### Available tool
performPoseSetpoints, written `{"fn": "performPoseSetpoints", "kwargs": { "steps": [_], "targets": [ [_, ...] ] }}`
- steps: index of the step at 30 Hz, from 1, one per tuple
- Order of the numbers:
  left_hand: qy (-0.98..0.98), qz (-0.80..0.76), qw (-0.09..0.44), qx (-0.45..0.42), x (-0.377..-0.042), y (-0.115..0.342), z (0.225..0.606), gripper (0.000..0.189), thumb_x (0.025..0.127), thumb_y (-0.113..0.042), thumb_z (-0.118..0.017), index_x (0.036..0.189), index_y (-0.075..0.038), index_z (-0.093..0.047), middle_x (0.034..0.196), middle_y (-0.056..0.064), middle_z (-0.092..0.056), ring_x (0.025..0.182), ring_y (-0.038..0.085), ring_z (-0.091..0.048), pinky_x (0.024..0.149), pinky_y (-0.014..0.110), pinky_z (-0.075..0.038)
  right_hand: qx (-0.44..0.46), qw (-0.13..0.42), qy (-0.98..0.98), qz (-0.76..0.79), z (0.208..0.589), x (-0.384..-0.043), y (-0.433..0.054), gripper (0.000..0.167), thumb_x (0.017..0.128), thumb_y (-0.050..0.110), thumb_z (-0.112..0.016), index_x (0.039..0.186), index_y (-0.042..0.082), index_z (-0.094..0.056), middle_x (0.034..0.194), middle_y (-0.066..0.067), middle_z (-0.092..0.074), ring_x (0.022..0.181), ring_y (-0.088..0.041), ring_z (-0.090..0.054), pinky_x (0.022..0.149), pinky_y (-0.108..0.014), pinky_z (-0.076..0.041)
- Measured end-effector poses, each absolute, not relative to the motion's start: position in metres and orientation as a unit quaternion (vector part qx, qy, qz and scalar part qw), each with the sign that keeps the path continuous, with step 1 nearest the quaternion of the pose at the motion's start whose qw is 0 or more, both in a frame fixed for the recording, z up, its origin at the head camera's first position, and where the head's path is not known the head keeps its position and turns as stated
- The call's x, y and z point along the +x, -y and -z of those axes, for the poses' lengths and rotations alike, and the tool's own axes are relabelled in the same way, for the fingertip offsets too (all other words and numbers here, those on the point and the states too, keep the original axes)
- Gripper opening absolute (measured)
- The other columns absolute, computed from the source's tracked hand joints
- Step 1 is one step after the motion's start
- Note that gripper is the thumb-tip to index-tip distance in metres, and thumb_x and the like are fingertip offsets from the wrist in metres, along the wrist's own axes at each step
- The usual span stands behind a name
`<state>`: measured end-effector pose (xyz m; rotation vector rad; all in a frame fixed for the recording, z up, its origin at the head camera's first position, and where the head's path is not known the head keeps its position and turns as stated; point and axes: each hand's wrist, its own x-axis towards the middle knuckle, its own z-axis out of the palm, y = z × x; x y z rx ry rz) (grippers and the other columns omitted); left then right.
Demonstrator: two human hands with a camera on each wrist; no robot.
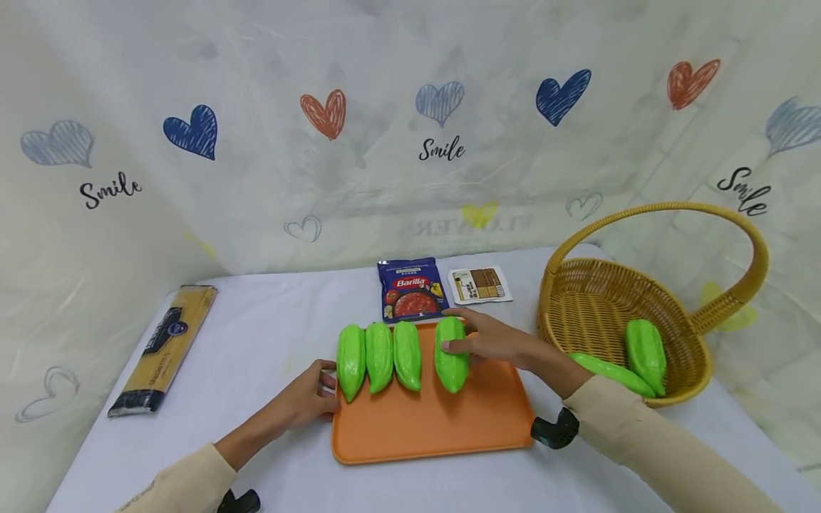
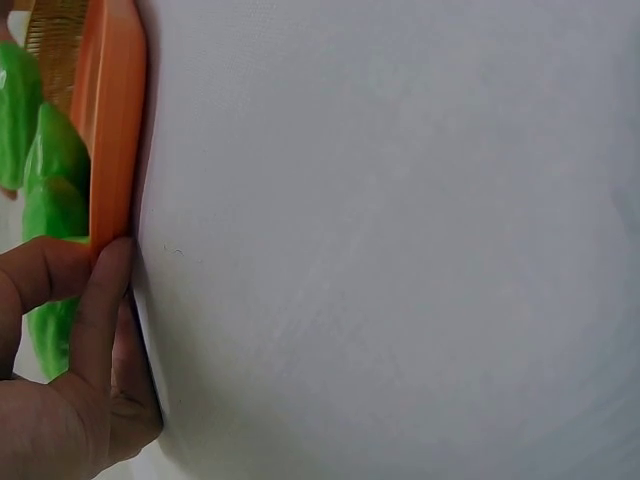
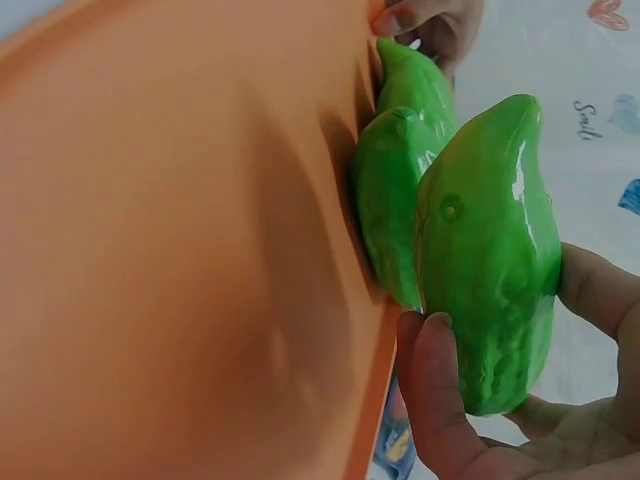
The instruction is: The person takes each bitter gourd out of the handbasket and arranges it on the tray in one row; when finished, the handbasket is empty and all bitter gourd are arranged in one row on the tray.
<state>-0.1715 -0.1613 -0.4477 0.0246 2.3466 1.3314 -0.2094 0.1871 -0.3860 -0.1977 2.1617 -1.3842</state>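
Observation:
My right hand (image 1: 490, 336) grips a glossy green gourd (image 1: 451, 356) with a tapered tip. The right wrist view shows this gourd (image 3: 490, 260) held off the orange tray (image 3: 180, 240), its shadow falling on the tray. Three similar gourds (image 1: 379, 358) lie side by side along the tray's upper left part, tips toward me. At the tray's (image 1: 430, 434) left edge is my left hand (image 1: 308, 395). In the left wrist view, the thumb and a finger of this hand (image 2: 75, 330) pinch the tray's rim (image 2: 118, 130). Part of the left hand's far side is hidden.
A wicker basket (image 1: 695, 356) with a tall handle stands at right, two green gourds (image 1: 646, 353) inside. Behind the tray lie a blue Barilla pouch (image 1: 413, 288) and a small white-and-brown packet (image 1: 479, 284). A spaghetti pack (image 1: 165, 349) lies at far left.

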Motion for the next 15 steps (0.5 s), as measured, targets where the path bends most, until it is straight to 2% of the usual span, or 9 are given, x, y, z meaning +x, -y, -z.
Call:
{"fn": "performPoseSetpoints", "kwargs": {
  "steps": [7, 15],
  "targets": [
    [-0.848, -0.481, 0.221, 0.010, -0.170, 0.161, 0.448, 0.073, 0.077, 0.004, -0.073, 0.142, 0.002, -0.040, 0.112, 0.013, -0.054, 0.091, 0.018, -0.062, 0.070, 0.035, -0.062, -0.059, 0.264, -0.829, 0.490, 0.385, -0.217, -0.182, 0.081, 0.094, 0.031, -0.069, 0.157, 0.009, -0.024, 0.125, -0.026, -0.056, 0.084, -0.022, -0.071, 0.085, -0.047, -0.061],
    [-0.850, -0.478, 0.221, 0.010, -0.172, 0.160, 0.446, 0.074, 0.076, 0.005, -0.073, 0.143, 0.003, -0.040, 0.112, 0.013, -0.054, 0.091, 0.018, -0.062, 0.070, 0.035, -0.062, -0.059, 0.255, -0.843, 0.469, 0.391, -0.230, -0.176, 0.078, 0.093, 0.033, -0.070, 0.156, 0.009, -0.030, 0.119, -0.021, -0.062, 0.095, -0.021, -0.068, 0.088, -0.043, -0.059]
  ]
}}
